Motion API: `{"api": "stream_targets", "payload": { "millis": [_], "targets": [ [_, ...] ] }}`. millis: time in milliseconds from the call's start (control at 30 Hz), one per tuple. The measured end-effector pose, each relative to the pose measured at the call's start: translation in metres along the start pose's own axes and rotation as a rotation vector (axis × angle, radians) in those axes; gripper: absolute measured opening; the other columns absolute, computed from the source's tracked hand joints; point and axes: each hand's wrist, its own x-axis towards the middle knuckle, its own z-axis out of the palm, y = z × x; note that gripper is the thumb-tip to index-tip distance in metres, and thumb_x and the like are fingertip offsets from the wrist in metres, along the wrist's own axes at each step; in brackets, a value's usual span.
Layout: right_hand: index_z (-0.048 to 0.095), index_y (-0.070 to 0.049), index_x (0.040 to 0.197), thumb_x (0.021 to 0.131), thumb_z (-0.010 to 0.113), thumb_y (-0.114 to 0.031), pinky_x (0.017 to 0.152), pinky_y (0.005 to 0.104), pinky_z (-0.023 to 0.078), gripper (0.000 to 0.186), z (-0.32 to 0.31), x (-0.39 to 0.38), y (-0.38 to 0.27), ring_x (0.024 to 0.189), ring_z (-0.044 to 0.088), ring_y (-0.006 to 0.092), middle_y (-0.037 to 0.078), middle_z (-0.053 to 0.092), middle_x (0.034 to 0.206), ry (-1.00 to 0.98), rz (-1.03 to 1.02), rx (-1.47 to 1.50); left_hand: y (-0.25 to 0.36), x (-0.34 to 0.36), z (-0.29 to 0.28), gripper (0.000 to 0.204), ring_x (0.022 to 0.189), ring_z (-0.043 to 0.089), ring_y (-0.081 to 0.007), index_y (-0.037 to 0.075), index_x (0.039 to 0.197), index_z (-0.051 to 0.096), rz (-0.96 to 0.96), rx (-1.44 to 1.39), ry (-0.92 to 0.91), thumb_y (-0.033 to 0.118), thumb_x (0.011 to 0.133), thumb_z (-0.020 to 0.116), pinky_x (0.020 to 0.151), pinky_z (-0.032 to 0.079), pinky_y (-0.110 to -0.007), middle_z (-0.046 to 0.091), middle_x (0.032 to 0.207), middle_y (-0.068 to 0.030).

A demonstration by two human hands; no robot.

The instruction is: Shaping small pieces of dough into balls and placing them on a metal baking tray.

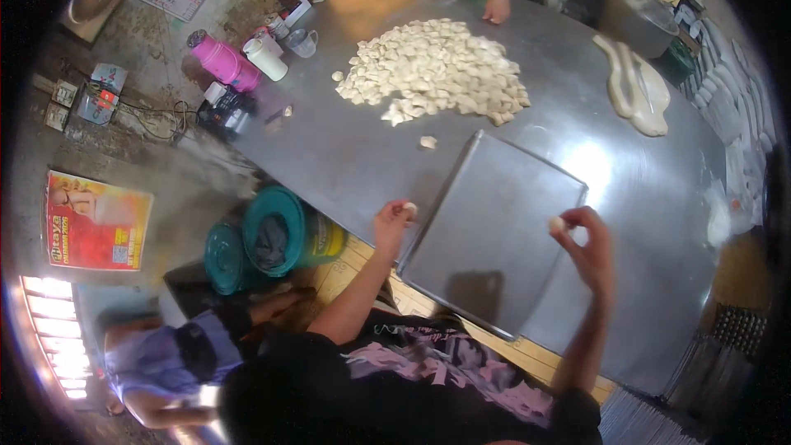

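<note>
Head view: at far left, a pink flask [224, 62] and a white container [265, 59] sit side by side near the far-left part of the metal table [329, 152], and a teal bucket [288, 218] is below its edge. Next, a broad mound of pale dough pieces [437, 70] spreads across the table's far side. The fingers of my left hand [390, 227] are pinched on a small dough piece [409, 208] near the left edge of a shallow tray [486, 214]; one loose lump [428, 142] lies between that hand and the mound. Right of the mound, a co-worker's hand [497, 8] is at the far edge. Over the tray's right side, the fingers of my right hand [592, 247] clamp a second dough piece [557, 224]. Farthest right, a long dough slab [638, 95] lies on the table.
</note>
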Motion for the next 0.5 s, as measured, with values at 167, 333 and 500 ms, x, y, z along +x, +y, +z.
{"api": "stream_targets", "payload": {
  "millis": [167,333,500],
  "targets": [
    [0.060,-0.002,0.090,0.073,0.074,-0.009,0.072,0.0315,0.046,0.023,0.019,0.005,-0.014,0.078,0.056,0.0215,0.008,0.059,0.084,-0.150,-0.109,-0.021,-0.001,-0.007,-0.008,0.026,0.074,0.063,-0.0114,0.001,0.106,0.059,0.031,0.060,0.000,0.008,0.081,0.063,0.063,0.048,-0.023,0.066,0.090,-0.0057],
    [0.061,-0.002,0.091,0.073,0.073,-0.008,0.072,0.0314,0.046,0.022,0.034,0.005,-0.010,0.079,0.056,0.0228,0.008,0.058,0.085,-0.144,-0.137,-0.027,-0.007,-0.005,-0.021,0.027,0.076,0.061,-0.0110,0.001,0.106,0.060,0.029,0.048,0.014,0.006,0.080,0.063,0.067,0.048,-0.023,0.065,0.089,-0.0049],
    [0.064,-0.003,0.093,0.074,0.073,-0.008,0.073,0.0307,0.047,0.022,0.035,0.002,0.008,0.080,0.058,0.0200,0.009,0.060,0.086,0.014,-0.124,0.044,0.011,0.012,-0.009,0.031,0.085,0.058,-0.0111,0.000,0.108,0.061,0.125,0.248,-0.029,0.001,0.077,0.064,0.075,0.047,-0.023,0.063,0.092,-0.0038]
  ]
}}
